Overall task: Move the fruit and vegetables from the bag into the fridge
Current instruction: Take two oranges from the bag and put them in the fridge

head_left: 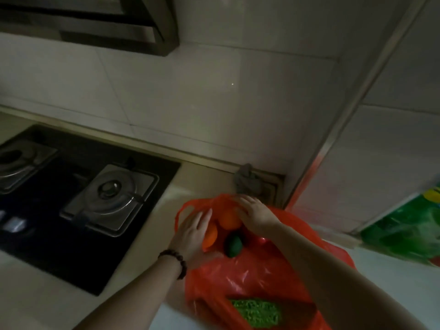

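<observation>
A red plastic bag (252, 279) lies open on the counter at the lower middle. Inside its mouth are two oranges, a dark green round fruit (233, 242) and something red (261, 241). My left hand (190, 234), with a bead bracelet on its wrist, cups the nearer orange (210, 236); its thumb is hidden. My right hand (254, 214) curls over the farther orange (228, 221). A bumpy green vegetable (257, 312) lies at the bag's near end.
A black gas hob (71, 194) with two burners takes up the counter to the left. A grey rag (247, 179) sits in the back corner against the tiled wall. A green package (404, 232) lies at the right. An extractor hood (95, 22) hangs above.
</observation>
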